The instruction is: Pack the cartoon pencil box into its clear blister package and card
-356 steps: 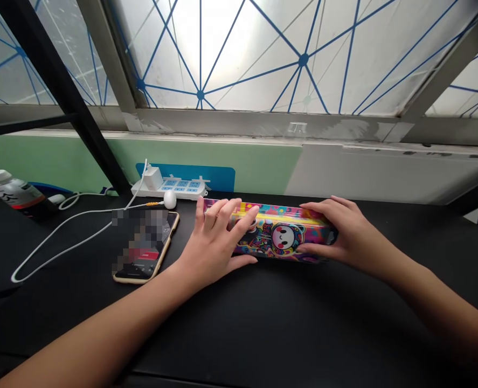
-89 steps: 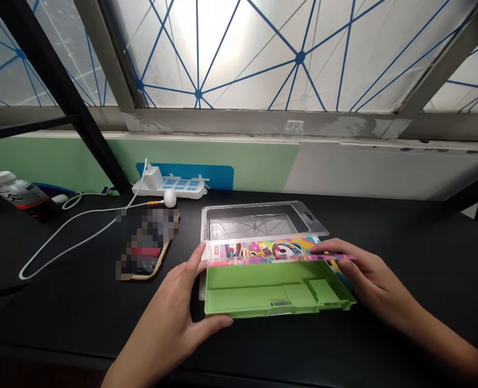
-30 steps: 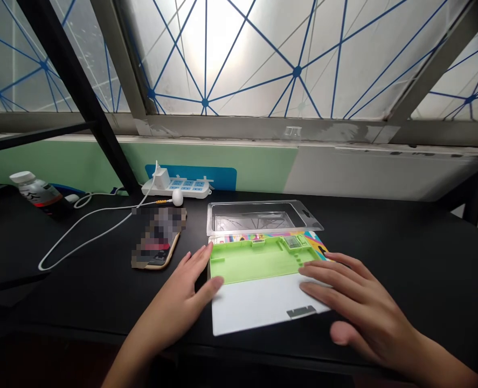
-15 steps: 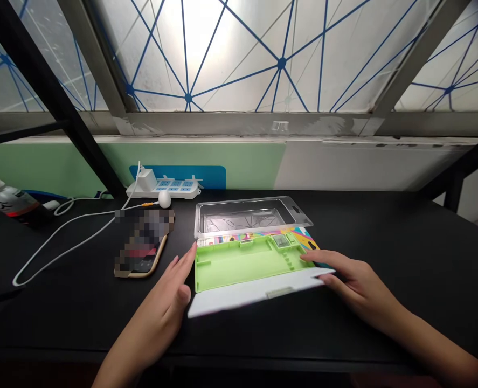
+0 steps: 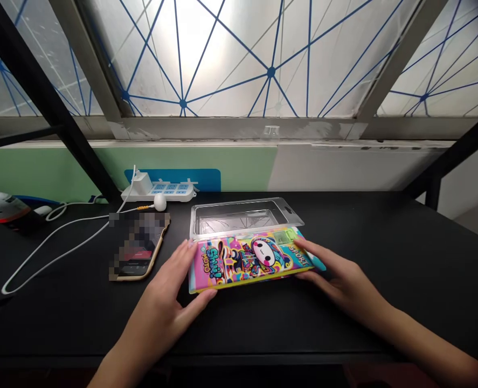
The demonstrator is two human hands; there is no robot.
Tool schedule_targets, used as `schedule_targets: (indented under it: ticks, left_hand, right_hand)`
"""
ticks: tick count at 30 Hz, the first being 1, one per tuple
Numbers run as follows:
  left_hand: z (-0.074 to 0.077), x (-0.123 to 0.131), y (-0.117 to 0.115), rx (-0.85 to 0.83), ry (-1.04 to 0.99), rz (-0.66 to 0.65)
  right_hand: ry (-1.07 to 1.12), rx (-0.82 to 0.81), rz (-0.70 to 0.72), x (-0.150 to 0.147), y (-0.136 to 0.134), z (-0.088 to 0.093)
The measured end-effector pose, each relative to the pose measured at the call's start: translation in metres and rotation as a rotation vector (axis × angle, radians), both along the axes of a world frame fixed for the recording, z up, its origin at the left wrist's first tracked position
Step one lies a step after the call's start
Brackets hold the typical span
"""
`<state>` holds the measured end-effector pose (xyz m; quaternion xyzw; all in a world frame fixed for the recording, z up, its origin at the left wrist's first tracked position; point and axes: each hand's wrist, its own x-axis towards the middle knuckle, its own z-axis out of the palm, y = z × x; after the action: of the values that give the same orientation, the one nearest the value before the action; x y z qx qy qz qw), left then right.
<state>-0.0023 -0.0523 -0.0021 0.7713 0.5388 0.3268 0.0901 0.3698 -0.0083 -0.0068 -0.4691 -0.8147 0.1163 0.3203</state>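
A colourful pencil case (image 5: 247,257) with a cartoon figure on its lid lies closed on the black desk. At its left end my left hand (image 5: 168,291) holds it, thumb along the front edge and fingers at the back corner. My right hand (image 5: 336,272) grips the right end, thumb in front and fingers on top. A blue rounded piece (image 5: 317,262) sticks out by the right fingers. Just behind the case lies a clear plastic packaging tray (image 5: 239,218). The inside of the case is hidden under the lid.
Left of the case lies a phone (image 5: 139,248) with a tan edge. A white cable (image 5: 48,245) loops across the desk (image 5: 368,231) near a white power strip (image 5: 170,189). At far left is a dark bottle (image 5: 4,207) with a white cap. Black metal bars (image 5: 53,102) rise at both sides.
The pencil case's lid has swung shut over the green compartment, its printed face now upward. My left thumb has moved onto the front edge. The view has shifted slightly.
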Motion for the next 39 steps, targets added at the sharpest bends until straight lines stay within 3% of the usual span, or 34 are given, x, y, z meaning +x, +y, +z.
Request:
schedule_targets:
  ticks: [3,7,11,16,19,22,26,29,33,37,39]
  left_hand:
    - [0.021,0.004,0.021,0.059,0.051,0.007]
    - [0.048,0.013,0.075,0.001,0.264,0.012]
    - [0.044,0.018,0.111,0.008,0.404,0.04]
    - [0.018,0.019,0.109,-0.047,0.44,0.083]
    - [0.013,0.019,0.106,-0.084,0.458,0.091]
    - [0.015,0.019,0.107,-0.11,0.501,0.086]
    - [0.015,0.018,0.105,-0.083,0.534,0.06]
    - [0.014,0.018,0.102,-0.051,0.548,-0.001]
    - [0.013,0.018,0.101,-0.062,0.589,-0.045]
    - [0.019,0.015,0.103,-0.054,0.616,-0.004]
    - [0.023,0.012,0.104,-0.05,0.633,0.037]
  right_hand:
    - [0.049,0.023,-0.043,0.001,0.014,0.02]
    - [0.053,-0.012,-0.095,-0.006,0.06,0.042]
    - [0.026,-0.007,-0.069,-0.015,0.1,0.033]
    - [-0.036,-0.004,-0.008,-0.014,0.11,0.004]
    - [-0.125,0.052,0.041,-0.011,0.111,-0.004]
    - [-0.233,0.087,0.054,-0.01,0.11,-0.006]
    - [-0.3,0.272,0.078,-0.013,0.098,0.0]
    - [-0.251,0.366,0.213,-0.019,0.079,0.007]
    - [-0.313,0.181,0.509,-0.031,0.059,0.011]
    - [-0.465,-0.167,0.521,-0.033,0.057,0.011]
    - [-0.485,-0.265,0.515,-0.032,0.058,0.013]
